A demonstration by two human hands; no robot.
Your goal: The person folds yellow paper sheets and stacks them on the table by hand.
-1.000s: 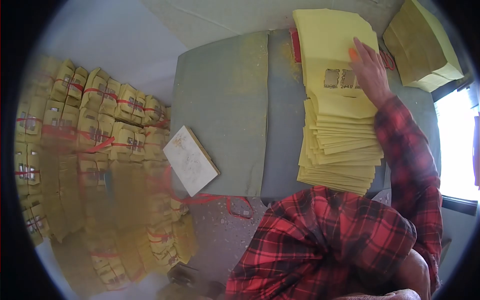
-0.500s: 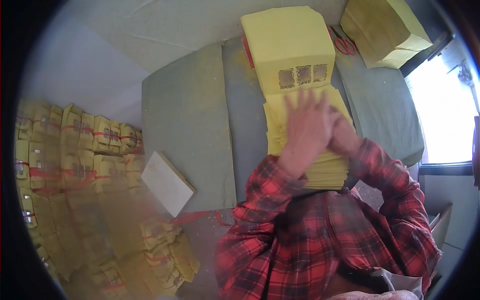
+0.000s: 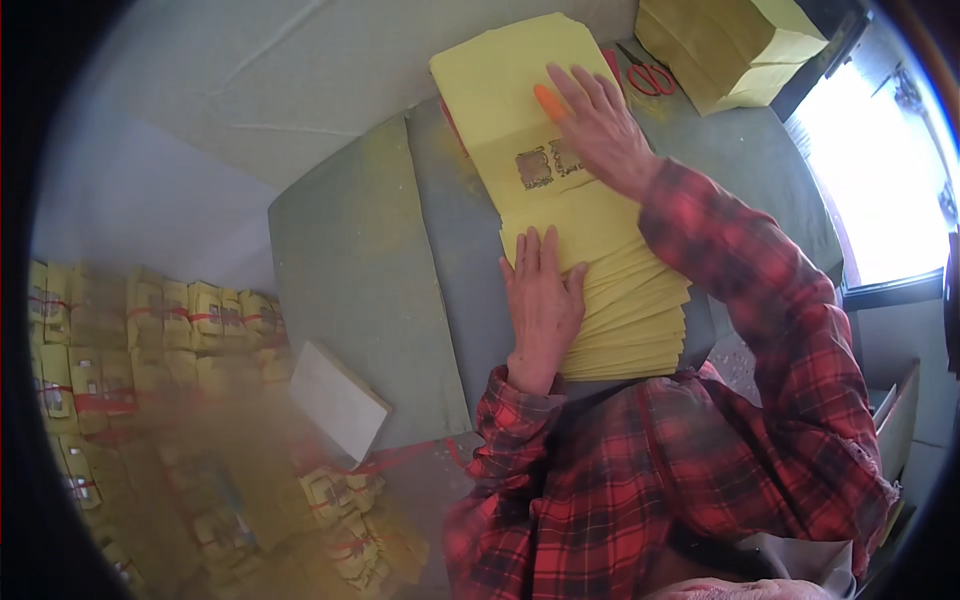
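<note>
A fanned stack of yellow paper sheets (image 3: 635,315) lies on the grey-covered table, its layered edges toward my body. My left hand (image 3: 545,305) rests on the stack's left side, fingers stretched out and pointing away from me. Farther up, my right hand (image 3: 605,130) lies with fingers spread on the top yellow sheet (image 3: 510,80), an orange finger cover (image 3: 549,102) on its thumb. Dark printed squares (image 3: 535,169) show on that sheet, partly hidden by the right hand. Neither hand grips anything.
Red-handled scissors (image 3: 650,80) and a large folded yellow paper bundle (image 3: 725,50) are at the far right. A white block (image 3: 338,402) sits at the table's left front corner. Many yellow bundles tied with red bands (image 3: 215,316) fill the floor at left.
My hands were together above the stack and are now apart. The right has moved up onto the printed sheet, the left down to the stack's left side. The view has shifted slightly.
</note>
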